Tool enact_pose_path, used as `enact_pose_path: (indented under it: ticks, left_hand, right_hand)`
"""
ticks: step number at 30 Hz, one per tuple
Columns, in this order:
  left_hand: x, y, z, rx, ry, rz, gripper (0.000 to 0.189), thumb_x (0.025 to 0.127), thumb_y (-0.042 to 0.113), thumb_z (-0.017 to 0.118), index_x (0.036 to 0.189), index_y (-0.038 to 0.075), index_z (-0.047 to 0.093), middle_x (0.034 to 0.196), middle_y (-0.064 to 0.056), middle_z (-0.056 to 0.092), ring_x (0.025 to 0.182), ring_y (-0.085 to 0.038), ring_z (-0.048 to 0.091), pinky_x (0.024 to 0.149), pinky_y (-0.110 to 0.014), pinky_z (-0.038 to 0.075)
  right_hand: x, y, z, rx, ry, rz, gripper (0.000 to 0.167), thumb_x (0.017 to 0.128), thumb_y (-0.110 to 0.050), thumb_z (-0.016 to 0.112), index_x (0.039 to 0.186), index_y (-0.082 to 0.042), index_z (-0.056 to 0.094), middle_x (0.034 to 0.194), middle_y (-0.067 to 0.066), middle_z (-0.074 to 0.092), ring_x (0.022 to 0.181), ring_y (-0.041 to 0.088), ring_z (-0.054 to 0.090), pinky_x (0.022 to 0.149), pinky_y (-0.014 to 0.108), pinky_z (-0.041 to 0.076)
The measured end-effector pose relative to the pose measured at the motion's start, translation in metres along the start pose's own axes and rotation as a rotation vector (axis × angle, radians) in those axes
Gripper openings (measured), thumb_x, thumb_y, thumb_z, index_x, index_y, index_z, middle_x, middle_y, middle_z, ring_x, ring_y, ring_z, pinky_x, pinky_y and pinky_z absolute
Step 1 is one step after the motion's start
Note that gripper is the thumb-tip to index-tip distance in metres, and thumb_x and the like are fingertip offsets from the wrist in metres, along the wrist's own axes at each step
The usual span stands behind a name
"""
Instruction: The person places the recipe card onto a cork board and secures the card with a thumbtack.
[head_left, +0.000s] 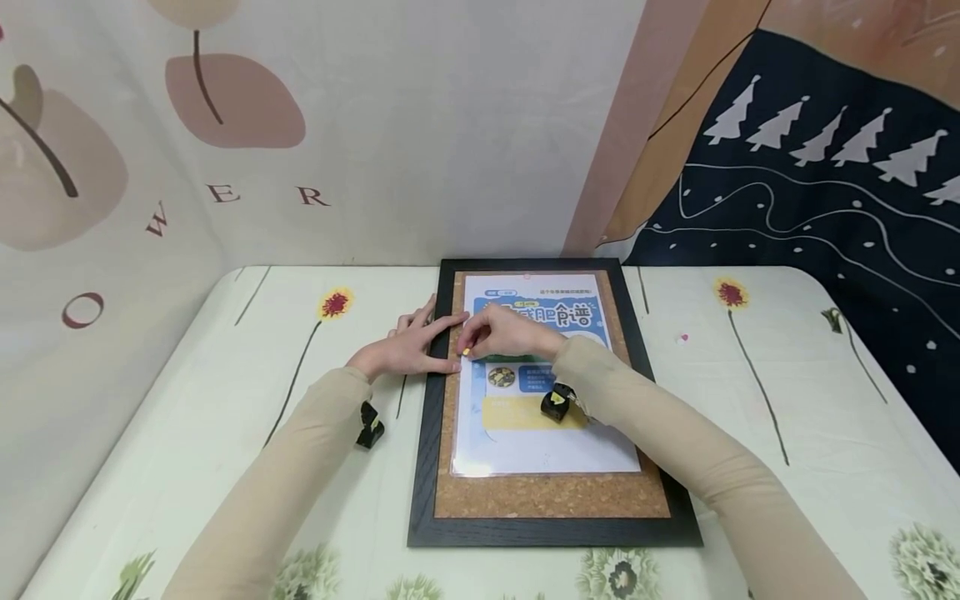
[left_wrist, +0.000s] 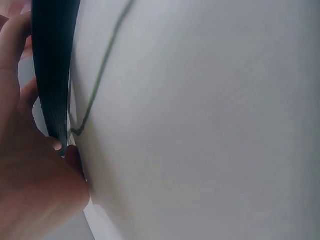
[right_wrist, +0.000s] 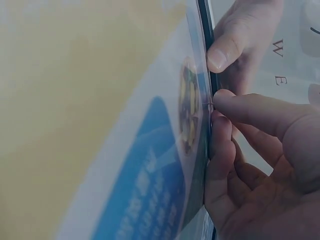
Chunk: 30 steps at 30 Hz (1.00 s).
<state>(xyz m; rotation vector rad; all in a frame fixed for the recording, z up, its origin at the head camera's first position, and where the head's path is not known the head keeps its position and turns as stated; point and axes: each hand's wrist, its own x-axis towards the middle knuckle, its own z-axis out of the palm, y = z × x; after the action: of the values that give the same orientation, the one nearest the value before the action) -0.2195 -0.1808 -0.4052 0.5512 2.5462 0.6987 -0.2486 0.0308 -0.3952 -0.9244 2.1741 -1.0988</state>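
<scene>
A cork board (head_left: 555, 497) with a black wooden frame (head_left: 555, 532) lies on the table. On it is a printed sheet (head_left: 547, 457) in a shiny clear cover, with a blue heading and a yellow block. My right hand (head_left: 513, 332) pinches a small yellow pushpin (head_left: 466, 352) at the sheet's left edge; its thin needle (right_wrist: 207, 103) shows in the right wrist view. Across the frame's left side rests my left hand (head_left: 405, 346), thumb and forefinger spread on either side of the pin. Its other fingers lie by the frame's outer edge.
A small pink object (head_left: 682, 337) lies on the tablecloth right of the board. The flower-printed tablecloth (head_left: 810, 500) surrounds the board. Printed curtains (head_left: 420, 167) hang right behind the table, close to the frame's far edge. Each wrist wears a black camera (head_left: 556, 403).
</scene>
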Motion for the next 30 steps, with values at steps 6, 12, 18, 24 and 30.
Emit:
enact_pose_path:
  ticks: [6, 12, 18, 24, 30]
  left_hand:
    - [-0.0001, -0.0003, -0.0011, 0.0, -0.003, 0.0, 0.085, 0.087, 0.049, 0.067, 0.156, 0.027, 0.021, 0.158, -0.013, -0.02, 0.135, -0.045, 0.007, 0.099, -0.07, 0.016]
    - [-0.0005, 0.0004, -0.0022, -0.003, -0.004, 0.0, 0.085, 0.088, 0.048, 0.066, 0.156, 0.027, 0.021, 0.158, -0.014, -0.02, 0.136, -0.046, 0.004, 0.099, -0.071, 0.014]
    - [-0.0003, 0.001, -0.0018, -0.006, -0.007, -0.007, 0.085, 0.088, 0.048, 0.067, 0.156, 0.027, 0.021, 0.158, -0.014, -0.02, 0.138, -0.047, 0.001, 0.099, -0.072, 0.012]
    - [0.0004, -0.0002, -0.0009, -0.007, -0.004, -0.005, 0.085, 0.087, 0.049, 0.066, 0.156, 0.027, 0.02, 0.158, -0.013, -0.02, 0.137, -0.045, 0.004, 0.1, -0.071, 0.013]
    - [0.0001, -0.0007, -0.0003, -0.008, -0.003, -0.001, 0.085, 0.087, 0.049, 0.066, 0.156, 0.027, 0.02, 0.158, -0.013, -0.02, 0.138, -0.047, -0.001, 0.099, -0.071, 0.013]
  right_hand:
    - [0.0009, 0.0012, 0.0013, -0.014, -0.002, -0.022, 0.014, 0.087, 0.005, 0.067, 0.097, -0.002, 0.074, 0.09, 0.007, 0.067, 0.08, 0.016, 0.06, 0.074, 0.026, 0.049]
    - [0.0026, 0.0019, 0.0014, -0.021, 0.007, -0.026, 0.013, 0.087, 0.005, 0.067, 0.096, -0.002, 0.074, 0.09, 0.008, 0.067, 0.079, 0.015, 0.059, 0.074, 0.025, 0.048]
    - [0.0018, 0.0021, 0.0006, 0.013, 0.018, -0.019, 0.013, 0.086, 0.006, 0.068, 0.097, 0.0, 0.073, 0.091, 0.005, 0.066, 0.082, 0.015, 0.058, 0.075, 0.025, 0.047]
    - [0.0018, 0.0018, 0.0005, 0.002, 0.032, -0.017, 0.012, 0.086, 0.006, 0.068, 0.095, 0.0, 0.073, 0.089, 0.005, 0.065, 0.081, 0.016, 0.058, 0.074, 0.026, 0.047]
    - [0.0021, 0.0009, 0.0013, -0.024, 0.033, -0.013, 0.012, 0.085, 0.005, 0.068, 0.095, -0.001, 0.073, 0.09, 0.004, 0.065, 0.081, 0.016, 0.058, 0.074, 0.026, 0.046]
